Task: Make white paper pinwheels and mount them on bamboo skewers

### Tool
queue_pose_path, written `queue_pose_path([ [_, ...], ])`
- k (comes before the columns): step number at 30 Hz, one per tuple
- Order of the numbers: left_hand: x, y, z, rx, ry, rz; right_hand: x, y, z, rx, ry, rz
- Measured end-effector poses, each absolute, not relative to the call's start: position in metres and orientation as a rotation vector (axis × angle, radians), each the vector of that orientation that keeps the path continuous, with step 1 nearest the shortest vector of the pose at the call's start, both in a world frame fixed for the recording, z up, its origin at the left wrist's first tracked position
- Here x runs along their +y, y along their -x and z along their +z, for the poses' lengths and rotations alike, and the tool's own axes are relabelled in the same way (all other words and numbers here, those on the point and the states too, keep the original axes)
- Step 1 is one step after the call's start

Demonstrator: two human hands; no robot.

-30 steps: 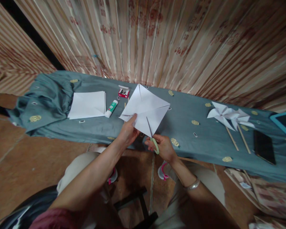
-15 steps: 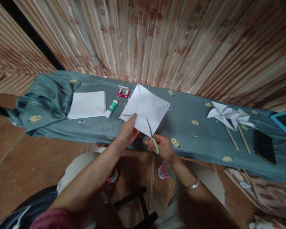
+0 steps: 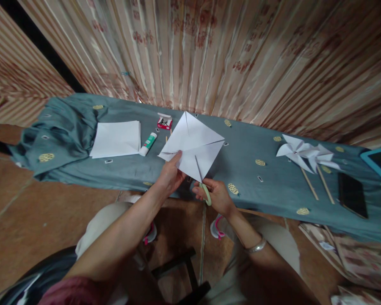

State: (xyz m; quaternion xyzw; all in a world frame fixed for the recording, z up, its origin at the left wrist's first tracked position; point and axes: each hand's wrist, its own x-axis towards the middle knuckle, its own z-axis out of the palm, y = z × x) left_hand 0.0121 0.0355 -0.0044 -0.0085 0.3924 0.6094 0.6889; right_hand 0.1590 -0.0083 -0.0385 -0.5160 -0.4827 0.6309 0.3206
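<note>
A square sheet of white paper [image 3: 195, 142] is held up like a diamond, with slits running in from its corners. My left hand [image 3: 173, 171] grips its lower left edge, thumb on top and fingers underneath. In my right hand [image 3: 217, 195] is a pair of scissors [image 3: 207, 195] with pale green handles. Their blades lie at the paper's near corner, along the slit there; part of the blades is hidden by the sheet. The paper covers most of some wooden sticks behind it.
On the green cloth [image 3: 247, 178] lie a stack of white paper [image 3: 116, 140], a glue stick [image 3: 148, 144] and a small red box [image 3: 164, 122]. To the right are two paper pinwheels [image 3: 296, 151] on sticks, a black phone [image 3: 352, 195] and a blue-framed device [image 3: 379, 163]. A curtain [image 3: 190, 55] hangs behind.
The paper's right corner has shifted slightly left and tilted a little. Both hands and the scissors stay in nearly the same place.
</note>
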Motion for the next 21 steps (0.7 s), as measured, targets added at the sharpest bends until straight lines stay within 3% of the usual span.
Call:
queue_pose_path([
  [21,0.0343,-0.0131,-0.0027,0.902,-0.065,1.374,-0.0047,-0.1577,-0.0334,-1.219,1.323,1.739],
])
